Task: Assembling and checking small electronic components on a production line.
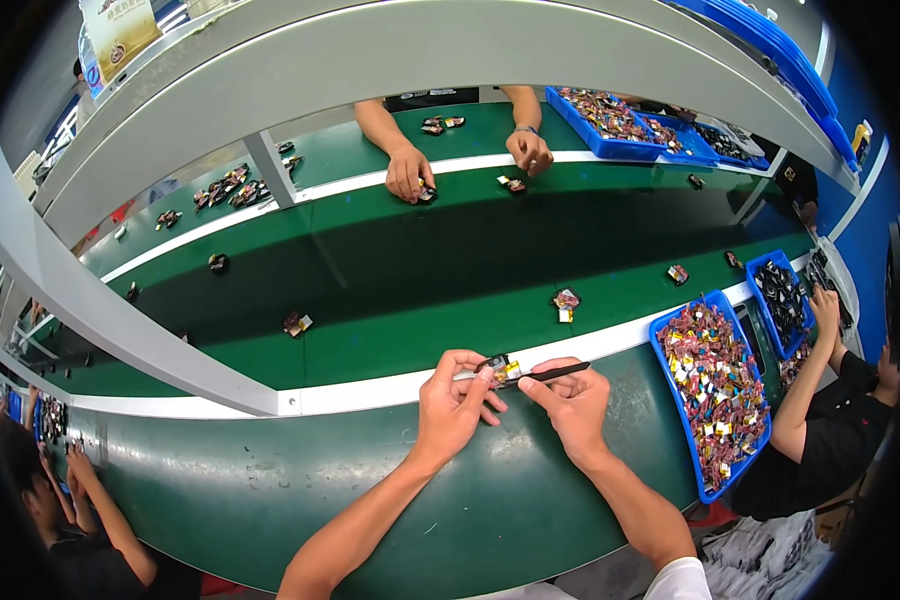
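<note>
My left hand [448, 410] pinches a small electronic assembly [499, 367], with a black part at its top and yellow and silvery parts below. Between the fingers of my right hand [578, 408] lies a slim black pen-shaped tool [567, 369]. Its tip reaches the assembly's right side, though my thumb and the small size hide the exact contact. Both hands are held over the white rail [375, 398] at the belt's near edge. Just beyond them, a small wired piece [566, 303] with a white-and-yellow part rests on the green belt [410, 345].
A blue tray [658, 365] heaped with small wired parts stands at my right, beside another blue tray [808, 325] of black pieces. Co-workers' hands work across the belt and at both sides. A grey beam [450, 50] and slanted post [120, 320] cross ahead.
</note>
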`<state>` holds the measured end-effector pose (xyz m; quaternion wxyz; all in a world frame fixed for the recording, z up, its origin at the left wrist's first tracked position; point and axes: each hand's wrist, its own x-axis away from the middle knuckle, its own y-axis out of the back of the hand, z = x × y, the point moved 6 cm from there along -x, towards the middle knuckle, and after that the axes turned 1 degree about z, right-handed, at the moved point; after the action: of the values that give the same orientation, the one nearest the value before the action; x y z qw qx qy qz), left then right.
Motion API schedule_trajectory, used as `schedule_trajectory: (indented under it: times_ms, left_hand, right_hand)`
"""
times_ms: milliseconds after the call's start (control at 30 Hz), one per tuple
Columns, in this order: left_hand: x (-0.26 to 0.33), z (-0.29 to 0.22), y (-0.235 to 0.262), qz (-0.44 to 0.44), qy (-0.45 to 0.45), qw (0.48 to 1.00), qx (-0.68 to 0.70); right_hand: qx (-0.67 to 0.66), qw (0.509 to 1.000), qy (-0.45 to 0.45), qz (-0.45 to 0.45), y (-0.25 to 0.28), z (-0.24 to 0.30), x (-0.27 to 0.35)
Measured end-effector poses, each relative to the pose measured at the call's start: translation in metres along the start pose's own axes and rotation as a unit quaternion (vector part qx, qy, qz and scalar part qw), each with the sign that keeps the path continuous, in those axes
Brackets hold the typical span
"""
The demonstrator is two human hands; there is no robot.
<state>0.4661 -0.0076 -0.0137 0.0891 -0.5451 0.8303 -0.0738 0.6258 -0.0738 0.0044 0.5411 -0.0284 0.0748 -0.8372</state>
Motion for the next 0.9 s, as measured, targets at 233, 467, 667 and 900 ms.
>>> schedule_trajectory:
  times_ms: [233, 467, 667, 900]
  left_hand:
    - [0.0006, -0.0007, -0.001, 0.011, -0.004, 1.0, -0.004]
    - [0.0019, -0.0012, -0.0017, 0.007, -0.028, 0.999, -0.025]
    - [0.003, -0.0043, -0.0028, 0.0, -0.042, 0.998, -0.053]
    - [0.003, -0.0039, -0.0023, -0.001, -0.036, 0.999, -0.039]
  right_hand:
    - [-0.009, 0.996, -0.093, -0.003, 0.0047, -0.0063, -0.001]
    - [-0.001, 0.997, -0.082, -0.005, 0.006, -0.0053, -0.0026]
    - [-0.008, 0.996, -0.089, -0.005, 0.0064, -0.0029, -0.002]
    - [-0.015, 0.997, -0.079, 0.008, 0.0036, -0.0028, -0.0026]
